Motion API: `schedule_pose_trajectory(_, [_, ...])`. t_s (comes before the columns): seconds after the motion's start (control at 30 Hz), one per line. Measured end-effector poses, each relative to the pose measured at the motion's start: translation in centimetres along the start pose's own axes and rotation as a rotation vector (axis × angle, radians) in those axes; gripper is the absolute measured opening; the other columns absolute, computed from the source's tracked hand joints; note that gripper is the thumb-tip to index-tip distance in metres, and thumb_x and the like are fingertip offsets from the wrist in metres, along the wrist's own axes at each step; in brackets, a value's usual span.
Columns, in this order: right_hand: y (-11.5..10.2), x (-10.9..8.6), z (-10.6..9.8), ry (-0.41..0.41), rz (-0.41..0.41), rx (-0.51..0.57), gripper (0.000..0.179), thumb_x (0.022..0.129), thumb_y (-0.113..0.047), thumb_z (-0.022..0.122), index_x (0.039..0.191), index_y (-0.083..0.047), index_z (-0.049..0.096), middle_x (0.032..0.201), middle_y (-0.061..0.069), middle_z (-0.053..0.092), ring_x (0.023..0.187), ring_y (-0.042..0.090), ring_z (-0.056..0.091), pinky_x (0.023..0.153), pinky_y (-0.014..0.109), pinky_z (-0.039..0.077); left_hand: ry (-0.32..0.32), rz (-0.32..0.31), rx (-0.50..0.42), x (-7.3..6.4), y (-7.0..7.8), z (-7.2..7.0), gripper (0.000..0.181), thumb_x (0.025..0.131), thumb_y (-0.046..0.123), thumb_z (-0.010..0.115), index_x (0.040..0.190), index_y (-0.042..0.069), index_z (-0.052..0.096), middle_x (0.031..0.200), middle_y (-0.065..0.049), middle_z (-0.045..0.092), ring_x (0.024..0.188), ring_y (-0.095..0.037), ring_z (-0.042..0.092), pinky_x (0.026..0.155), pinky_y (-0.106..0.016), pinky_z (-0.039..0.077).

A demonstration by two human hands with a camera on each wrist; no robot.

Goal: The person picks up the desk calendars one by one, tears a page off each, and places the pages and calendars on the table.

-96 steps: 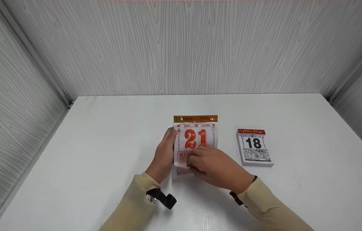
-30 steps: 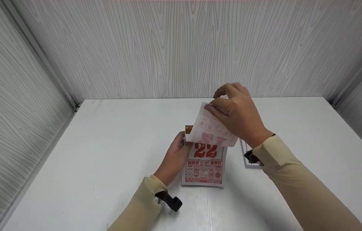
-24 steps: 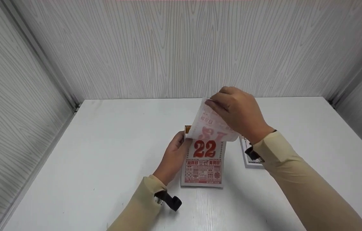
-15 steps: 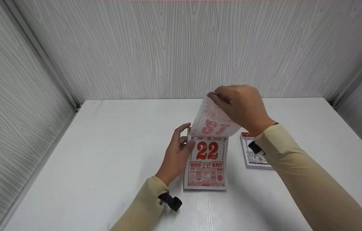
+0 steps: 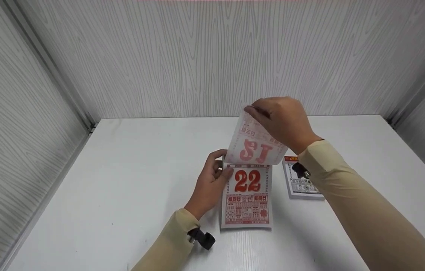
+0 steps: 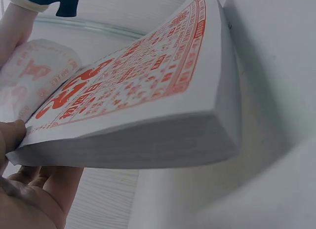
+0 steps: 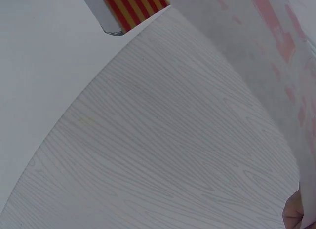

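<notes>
A thick tear-off calendar [image 5: 248, 209] shows a red 22 on its exposed page. My left hand [image 5: 207, 184] grips its left edge, thumb on the page; in the left wrist view the fingers [image 6: 54, 187] lie beneath the pad. Pinched by its lower edge in my right hand [image 5: 285, 118], the thin sheet [image 5: 259, 146] is folded up, with the red 21 showing through in reverse. This sheet hides most of the calendar's header in the head view. The right wrist view shows a red-and-gold striped header corner [image 7: 134, 9] and the sheet's curved underside [image 7: 261, 76].
A smaller calendar block [image 5: 302, 186] with a red top strip lies to the right on the white table [image 5: 140, 169], partly covered by my right wrist. A grey wood-grain panel [image 5: 159, 56] stands along the back, with similar panels at both sides.
The 21 sheet, flat on the pad at first, has been lifted by my right hand, uncovering 22. My left fingers shifted on the edge, and the calendar moved slightly nearer and rightward.
</notes>
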State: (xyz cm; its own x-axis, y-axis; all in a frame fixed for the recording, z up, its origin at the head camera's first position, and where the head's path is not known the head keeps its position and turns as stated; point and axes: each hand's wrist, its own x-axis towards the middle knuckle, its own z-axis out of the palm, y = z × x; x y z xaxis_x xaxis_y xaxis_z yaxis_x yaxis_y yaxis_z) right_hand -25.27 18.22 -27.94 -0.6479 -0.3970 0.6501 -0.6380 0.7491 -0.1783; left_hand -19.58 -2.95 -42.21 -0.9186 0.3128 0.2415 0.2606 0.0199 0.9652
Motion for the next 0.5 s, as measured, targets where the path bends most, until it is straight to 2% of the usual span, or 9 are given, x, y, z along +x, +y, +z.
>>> schedule_pose_trajectory(0.5, [1.5, -0.4, 0.2, -0.029, 0.132, 0.042, 0.024, 0.103, -0.028, 0.067, 0.104, -0.009, 0.082, 0.094, 0.006, 0.079, 0.069, 0.018, 0.066, 0.063, 0.033, 0.053, -0.018, -0.009, -0.051, 0.0, 0.3, -0.1, 0.046, 0.109, 0.027, 0.055, 0.151, 0.026, 0.036, 0.127, -0.007, 0.062, 0.108, -0.021, 0.069, 0.087, -0.039, 0.058])
